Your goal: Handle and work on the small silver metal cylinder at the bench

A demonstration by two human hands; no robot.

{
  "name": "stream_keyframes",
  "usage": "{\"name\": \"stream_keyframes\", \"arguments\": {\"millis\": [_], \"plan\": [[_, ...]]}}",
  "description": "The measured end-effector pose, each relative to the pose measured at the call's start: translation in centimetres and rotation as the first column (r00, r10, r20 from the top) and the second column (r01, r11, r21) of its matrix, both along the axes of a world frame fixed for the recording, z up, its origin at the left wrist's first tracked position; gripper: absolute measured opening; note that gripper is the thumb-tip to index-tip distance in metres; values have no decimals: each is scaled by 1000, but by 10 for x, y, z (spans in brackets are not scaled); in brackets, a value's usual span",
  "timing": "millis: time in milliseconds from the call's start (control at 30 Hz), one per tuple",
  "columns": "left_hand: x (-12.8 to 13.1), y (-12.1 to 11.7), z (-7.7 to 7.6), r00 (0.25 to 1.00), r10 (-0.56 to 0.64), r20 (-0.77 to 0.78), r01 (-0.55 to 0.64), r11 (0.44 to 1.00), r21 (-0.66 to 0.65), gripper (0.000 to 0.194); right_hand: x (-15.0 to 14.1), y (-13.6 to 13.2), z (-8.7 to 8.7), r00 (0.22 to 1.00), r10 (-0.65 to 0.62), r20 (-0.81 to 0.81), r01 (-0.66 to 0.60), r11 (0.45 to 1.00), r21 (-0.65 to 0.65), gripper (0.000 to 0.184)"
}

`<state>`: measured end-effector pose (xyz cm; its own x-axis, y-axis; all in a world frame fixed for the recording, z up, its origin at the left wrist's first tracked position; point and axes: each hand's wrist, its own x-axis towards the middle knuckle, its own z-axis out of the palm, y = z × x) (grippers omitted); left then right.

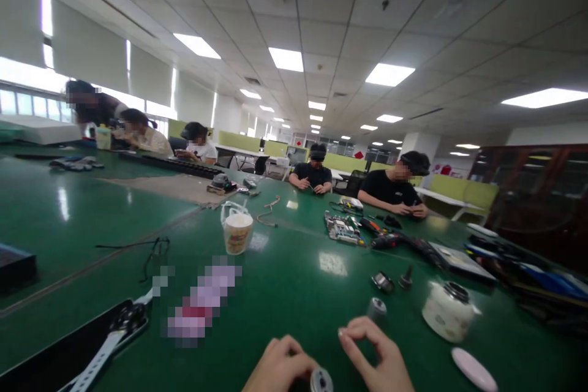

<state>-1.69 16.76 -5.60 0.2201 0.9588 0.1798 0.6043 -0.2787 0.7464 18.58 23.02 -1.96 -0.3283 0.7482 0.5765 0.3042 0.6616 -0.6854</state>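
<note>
One small, round, silver metal part (321, 381) looks hard and slick, best held by its sides. Left hand (277, 366) pinches it; can't tell if right hand's (382, 356) tips touch.

Rectangular ceiling panels (285, 59) and daylight around the window blinds (87, 43) supply the light. Glare spots appear on the green tabletop (275, 282). Room edges are dim. Wide-angle distortion stretches the periphery; fine detail is soft.
</note>
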Motion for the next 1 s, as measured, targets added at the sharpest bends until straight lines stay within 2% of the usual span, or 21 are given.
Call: {"name": "stream_keyframes", "arguments": {"millis": [100,200,333,433,533,700,767,900,1000], "plan": [[-1,0,4,998,-49,-31,48,998,-45,38,19,12,-5,985,-3,172,5,1000,-12,20],[-1,-2,7,997,-74,-39,72,996,-44,36,31,11,-18,926,-6,377,9,1000,-5,11],[1,-16,18,998,-63,-19,63,998,-8,47,31,-3,-17,904,-36,426,68,996,-60,16],[3,-24,28,999,-34,2,34,999,19,41,29,-6,-12,915,29,402,13,995,-103,24],[3,-27,32,999,-54,0,54,999,-2,39,28,-6,-11,929,87,359,-53,993,-104,17],[2,-26,30,999,-52,-13,52,998,17,38,14,-21,-2,993,-6,116,15,997,-79,14],[2,-26,29,998,-63,-11,63,997,35,38,6,-31,4,1000,-3,19,5,996,-89,12],[2,-25,27,997,-82,-9,82,995,50,35,-8,-46,13,987,158,-5,-157,981,-114,4],[3,-26,28,996,-94,-5,94,994,64,29,-14,-49,16,972,235,1,-234,969,-74,4]]}}
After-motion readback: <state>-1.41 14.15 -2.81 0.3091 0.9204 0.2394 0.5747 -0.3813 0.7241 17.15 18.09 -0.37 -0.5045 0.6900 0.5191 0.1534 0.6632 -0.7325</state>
